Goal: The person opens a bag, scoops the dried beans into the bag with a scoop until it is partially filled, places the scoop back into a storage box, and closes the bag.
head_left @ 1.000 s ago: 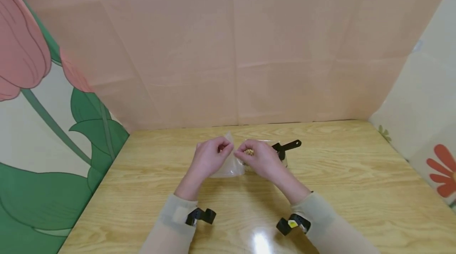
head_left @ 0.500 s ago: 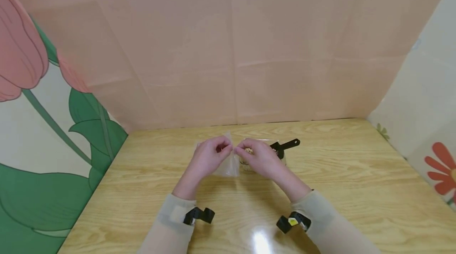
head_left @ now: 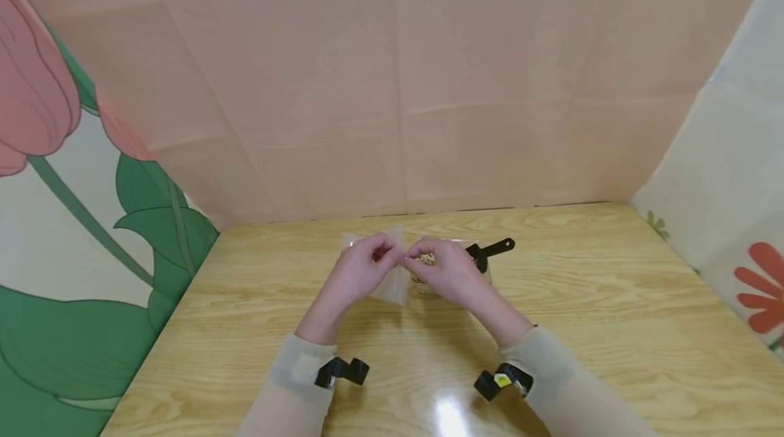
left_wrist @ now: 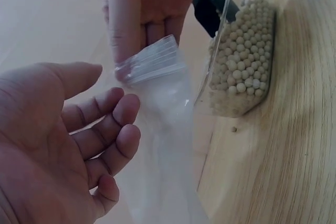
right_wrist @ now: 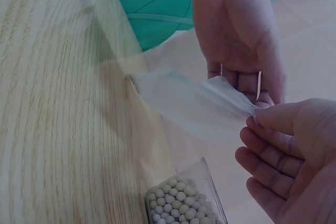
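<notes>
My right hand (head_left: 446, 270) pinches the top corner of a clear zip-lock bag (left_wrist: 163, 108) between thumb and finger. The ridged zip strip runs just below the pinch, and the bag hangs down over the table. My left hand (left_wrist: 58, 135) is right beside the bag's mouth. Its thumb stands apart from loosely bent fingers; whether the fingertips touch the film I cannot tell. Behind my right hand is a clear box (right_wrist: 207, 179) of small pale beads (left_wrist: 244, 51). A black scoop (head_left: 499, 248) leans in it, handle out to the right.
One loose bead (left_wrist: 234, 129) lies on the wooden table (head_left: 600, 308) near the box. A pink cloth backdrop (head_left: 398, 83) rises at the table's far edge, with flower-patterned panels (head_left: 79, 233) at both sides.
The hanging bag has turned, its lower edge shifting left and looking narrower. Both hands stay almost in the same place. The box and scoop have not moved.
</notes>
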Demonstrator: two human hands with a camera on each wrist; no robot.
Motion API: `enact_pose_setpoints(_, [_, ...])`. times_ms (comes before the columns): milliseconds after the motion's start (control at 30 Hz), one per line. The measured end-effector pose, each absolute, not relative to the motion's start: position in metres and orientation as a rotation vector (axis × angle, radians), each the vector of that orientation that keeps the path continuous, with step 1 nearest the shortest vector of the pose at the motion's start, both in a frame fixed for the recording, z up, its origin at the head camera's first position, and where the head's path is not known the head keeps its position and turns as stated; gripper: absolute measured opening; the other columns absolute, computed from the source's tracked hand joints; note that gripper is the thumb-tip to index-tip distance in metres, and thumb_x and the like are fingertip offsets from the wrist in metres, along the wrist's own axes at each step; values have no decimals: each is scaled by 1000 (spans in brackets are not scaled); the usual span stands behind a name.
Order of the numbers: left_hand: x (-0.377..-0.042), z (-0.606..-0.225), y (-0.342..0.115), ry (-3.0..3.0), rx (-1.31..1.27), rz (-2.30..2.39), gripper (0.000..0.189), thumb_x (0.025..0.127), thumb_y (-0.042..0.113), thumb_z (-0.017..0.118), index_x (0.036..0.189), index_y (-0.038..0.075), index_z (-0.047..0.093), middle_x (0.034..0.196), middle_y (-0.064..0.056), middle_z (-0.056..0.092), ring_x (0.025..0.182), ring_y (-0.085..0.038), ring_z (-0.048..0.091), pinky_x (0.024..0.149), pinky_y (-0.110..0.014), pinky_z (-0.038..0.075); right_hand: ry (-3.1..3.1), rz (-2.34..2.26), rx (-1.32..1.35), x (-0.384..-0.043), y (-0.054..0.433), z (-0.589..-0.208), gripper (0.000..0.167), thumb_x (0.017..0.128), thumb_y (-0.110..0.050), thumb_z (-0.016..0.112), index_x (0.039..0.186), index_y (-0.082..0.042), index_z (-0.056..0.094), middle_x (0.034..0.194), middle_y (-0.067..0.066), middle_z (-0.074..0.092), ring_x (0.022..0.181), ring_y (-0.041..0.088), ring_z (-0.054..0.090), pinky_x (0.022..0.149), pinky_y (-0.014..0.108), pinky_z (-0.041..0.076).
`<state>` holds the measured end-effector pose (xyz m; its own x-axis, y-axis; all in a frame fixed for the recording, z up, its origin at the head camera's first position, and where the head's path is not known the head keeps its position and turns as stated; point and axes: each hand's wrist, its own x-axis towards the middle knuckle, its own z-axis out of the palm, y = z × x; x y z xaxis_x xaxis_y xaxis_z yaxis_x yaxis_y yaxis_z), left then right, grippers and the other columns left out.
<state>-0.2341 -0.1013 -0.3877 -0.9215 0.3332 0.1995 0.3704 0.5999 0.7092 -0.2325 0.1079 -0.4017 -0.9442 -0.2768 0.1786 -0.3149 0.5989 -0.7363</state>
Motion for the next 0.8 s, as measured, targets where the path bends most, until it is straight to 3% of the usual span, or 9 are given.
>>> enact_pose_setpoints(167, [-234, -387, -100, -2809, -570, -1217, 22, 114, 36, 64, 109, 18, 76, 96, 5, 72, 85, -16, 64, 76, -39, 54, -2757, 1312, 489, -231, 107, -401, 15, 107, -34, 76, 110, -22, 85, 128, 0, 79, 123, 29, 71, 104, 60, 54])
enact_pose_setpoints(367, [-233, -386, -100, -2818, -572, -1187, 20, 115, 28, 62, 102, 19, 76, 91, 7, 72, 76, -15, 60, 70, -36, 51, -2744, 1319, 479, -231, 107, -402, 12, 106, -32, 77, 104, -23, 85, 122, -2, 79, 114, 24, 72, 99, 56, 56])
enact_pose_setpoints(533, [-233, -387, -100, -2803, -614, -1156, 25, 116, 24, 60, 93, 19, 70, 81, 5, 64, 63, -14, 47, 61, -33, 42, -2747, 1337, 492, -232, 108, -403, 15, 108, -31, 74, 105, -21, 84, 118, -3, 79, 100, 18, 71, 92, 51, 57])
enact_pose_setpoints(667, [-232, -386, -102, -2798, -641, -1164, 27, 117, 25, 58, 92, 18, 67, 77, 3, 60, 61, -13, 44, 63, -34, 39, -2744, 1348, 523, -231, 108, -404, 17, 110, -32, 72, 107, -19, 83, 120, -2, 79, 95, 18, 70, 89, 49, 57])
enact_pose_setpoints(800, [-232, -386, -105, -2790, -694, -1220, 27, 118, 25, 56, 95, 17, 66, 83, -3, 62, 64, -15, 45, 66, -36, 41, -2731, 1365, 560, -230, 109, -403, 16, 110, -31, 71, 108, -20, 82, 122, -3, 78, 100, 19, 70, 93, 50, 56])
